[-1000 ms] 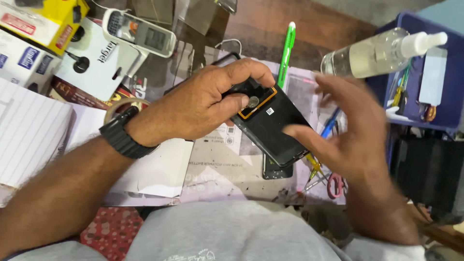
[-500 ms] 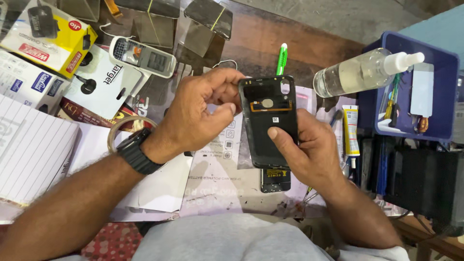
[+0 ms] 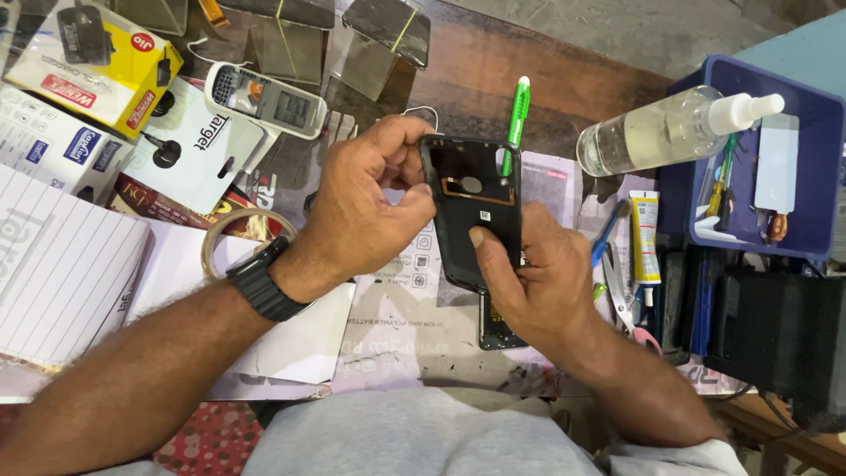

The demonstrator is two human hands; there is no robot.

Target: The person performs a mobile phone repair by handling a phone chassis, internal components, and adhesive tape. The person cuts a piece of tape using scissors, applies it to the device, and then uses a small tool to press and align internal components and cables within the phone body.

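Observation:
Both my hands hold a black phone back cover (image 3: 476, 207), its inner side facing me, upright above the desk. My left hand (image 3: 366, 207), with a black watch on the wrist, grips its upper left edge with fingers curled over the top corner. My right hand (image 3: 533, 278) holds the lower right part, thumb pressed on the inner face. Under the cover a second dark phone body (image 3: 500, 328) lies flat on the printed paper, partly hidden by my right hand.
A green pen (image 3: 515, 119) lies behind the cover. A clear spray bottle (image 3: 670, 132) rests on a blue tray (image 3: 820, 238) with screwdrivers. A glue tube (image 3: 645, 238), scissors (image 3: 627, 304), tape roll (image 3: 231, 236), a remote (image 3: 264, 99), boxes and a lined notepad (image 3: 57, 273) crowd the desk.
The cover has been turned upright from a tilted hold. My right hand, open and apart from it a second ago, has closed on its lower right part.

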